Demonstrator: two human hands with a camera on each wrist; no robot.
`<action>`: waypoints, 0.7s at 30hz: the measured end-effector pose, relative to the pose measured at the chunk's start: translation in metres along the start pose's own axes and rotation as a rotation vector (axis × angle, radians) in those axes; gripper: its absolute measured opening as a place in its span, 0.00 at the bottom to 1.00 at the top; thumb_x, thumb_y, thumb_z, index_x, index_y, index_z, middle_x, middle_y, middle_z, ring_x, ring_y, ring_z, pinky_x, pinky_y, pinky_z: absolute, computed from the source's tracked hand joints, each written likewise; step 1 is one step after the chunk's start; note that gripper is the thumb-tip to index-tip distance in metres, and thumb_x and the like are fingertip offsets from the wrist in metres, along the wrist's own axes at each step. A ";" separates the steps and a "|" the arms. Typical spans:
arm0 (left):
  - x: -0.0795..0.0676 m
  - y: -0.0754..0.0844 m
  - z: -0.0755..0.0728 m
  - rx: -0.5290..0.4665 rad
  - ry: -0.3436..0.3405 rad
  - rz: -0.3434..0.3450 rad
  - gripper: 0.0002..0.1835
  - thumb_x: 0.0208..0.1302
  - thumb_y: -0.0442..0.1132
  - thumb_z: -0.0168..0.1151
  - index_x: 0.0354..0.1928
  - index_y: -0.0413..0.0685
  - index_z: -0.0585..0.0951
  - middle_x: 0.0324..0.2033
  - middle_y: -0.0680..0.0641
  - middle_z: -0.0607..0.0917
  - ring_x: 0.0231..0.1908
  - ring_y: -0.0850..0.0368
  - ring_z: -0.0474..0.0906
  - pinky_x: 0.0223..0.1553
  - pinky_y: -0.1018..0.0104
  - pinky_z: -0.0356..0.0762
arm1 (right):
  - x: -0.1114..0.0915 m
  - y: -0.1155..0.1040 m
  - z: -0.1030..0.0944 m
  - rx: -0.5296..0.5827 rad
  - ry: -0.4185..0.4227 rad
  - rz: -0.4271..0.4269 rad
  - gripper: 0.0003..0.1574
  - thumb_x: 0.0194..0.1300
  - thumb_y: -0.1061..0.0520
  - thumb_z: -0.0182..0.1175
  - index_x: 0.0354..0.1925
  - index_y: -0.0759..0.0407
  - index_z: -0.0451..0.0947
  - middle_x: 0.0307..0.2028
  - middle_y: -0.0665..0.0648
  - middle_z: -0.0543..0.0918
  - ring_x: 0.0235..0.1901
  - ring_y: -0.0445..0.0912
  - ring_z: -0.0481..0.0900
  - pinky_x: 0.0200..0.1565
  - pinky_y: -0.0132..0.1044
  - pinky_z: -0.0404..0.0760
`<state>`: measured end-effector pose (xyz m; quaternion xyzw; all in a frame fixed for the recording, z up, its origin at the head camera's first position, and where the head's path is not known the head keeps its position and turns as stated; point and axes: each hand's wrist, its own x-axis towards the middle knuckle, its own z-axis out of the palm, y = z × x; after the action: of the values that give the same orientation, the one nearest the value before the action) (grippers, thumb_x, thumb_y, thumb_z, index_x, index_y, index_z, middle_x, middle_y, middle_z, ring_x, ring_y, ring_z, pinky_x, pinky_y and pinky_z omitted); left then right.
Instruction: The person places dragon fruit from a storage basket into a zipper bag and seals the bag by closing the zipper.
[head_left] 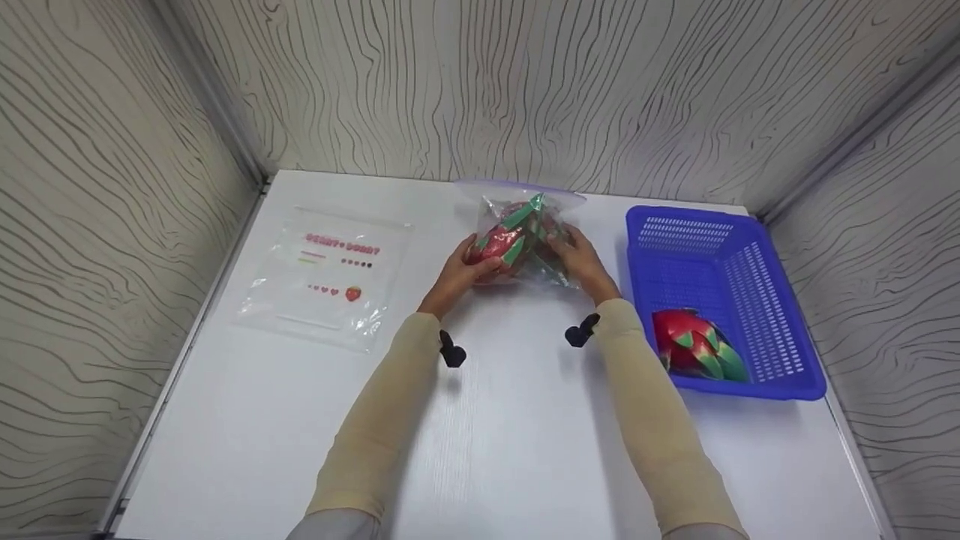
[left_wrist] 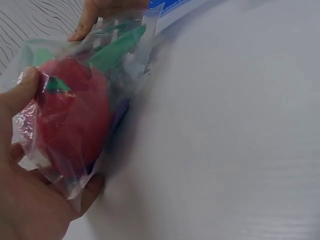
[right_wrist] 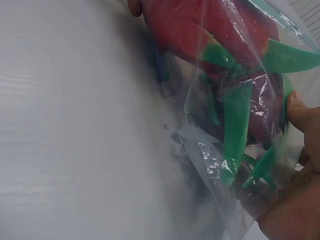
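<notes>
Between both hands, at the back middle of the table, is a clear zip bag (head_left: 559,276) with a purple strip along its top edge. Inside it show a red dragon fruit (head_left: 501,244) with green leaf tips and, in the right wrist view, a darker red dragon fruit (right_wrist: 266,110) pressed beside it. My left hand (head_left: 459,274) grips the bag's left side, thumb in front and fingers around the lower edge. On the right side my right hand (head_left: 583,262) holds the bag, thumb on the front; its other fingers are partly hidden by the plastic.
A blue plastic basket (head_left: 776,315) stands at the right, with another dragon fruit (head_left: 694,341) in its near left corner. To the left, a flat clear bag (head_left: 326,270) printed with pink lettering and a strawberry lies on the white table (head_left: 487,435). Wood-patterned walls (head_left: 495,90) enclose the table.
</notes>
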<state>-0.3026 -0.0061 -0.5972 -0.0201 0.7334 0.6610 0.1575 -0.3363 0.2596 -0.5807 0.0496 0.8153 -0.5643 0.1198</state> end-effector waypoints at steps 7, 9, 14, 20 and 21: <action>0.000 -0.002 -0.002 0.005 -0.024 -0.024 0.57 0.68 0.58 0.70 0.87 0.49 0.46 0.85 0.40 0.55 0.85 0.44 0.50 0.85 0.47 0.50 | -0.001 0.004 0.006 -0.077 0.034 -0.030 0.50 0.82 0.35 0.52 0.84 0.62 0.50 0.83 0.67 0.56 0.84 0.61 0.52 0.84 0.54 0.53; 0.001 -0.001 -0.001 0.012 -0.008 -0.003 0.57 0.69 0.57 0.69 0.87 0.47 0.45 0.84 0.39 0.56 0.85 0.45 0.50 0.85 0.49 0.50 | -0.001 0.005 0.008 -0.072 0.040 -0.041 0.50 0.82 0.35 0.51 0.84 0.62 0.50 0.83 0.68 0.57 0.84 0.62 0.52 0.84 0.54 0.52; 0.000 -0.002 -0.001 0.014 0.011 0.027 0.57 0.69 0.56 0.69 0.87 0.46 0.45 0.85 0.39 0.54 0.85 0.46 0.49 0.85 0.52 0.49 | -0.004 0.008 0.010 -0.060 0.049 -0.037 0.51 0.83 0.34 0.49 0.85 0.61 0.47 0.83 0.69 0.56 0.83 0.63 0.53 0.84 0.54 0.52; -0.003 -0.008 -0.005 -0.006 0.005 0.013 0.55 0.70 0.59 0.68 0.86 0.48 0.49 0.85 0.39 0.55 0.85 0.45 0.50 0.85 0.50 0.51 | -0.007 0.011 0.012 -0.054 0.048 -0.011 0.49 0.83 0.36 0.51 0.86 0.57 0.46 0.83 0.68 0.55 0.82 0.63 0.57 0.83 0.55 0.57; -0.003 -0.008 -0.006 -0.001 0.005 0.014 0.54 0.70 0.59 0.68 0.86 0.49 0.50 0.85 0.39 0.55 0.85 0.44 0.50 0.84 0.50 0.52 | -0.008 0.011 0.012 -0.055 0.049 -0.011 0.49 0.83 0.37 0.51 0.86 0.57 0.46 0.83 0.68 0.55 0.82 0.63 0.57 0.82 0.55 0.58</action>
<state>-0.2990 -0.0140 -0.6039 -0.0169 0.7336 0.6624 0.1509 -0.3245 0.2531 -0.5927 0.0557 0.8335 -0.5409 0.0978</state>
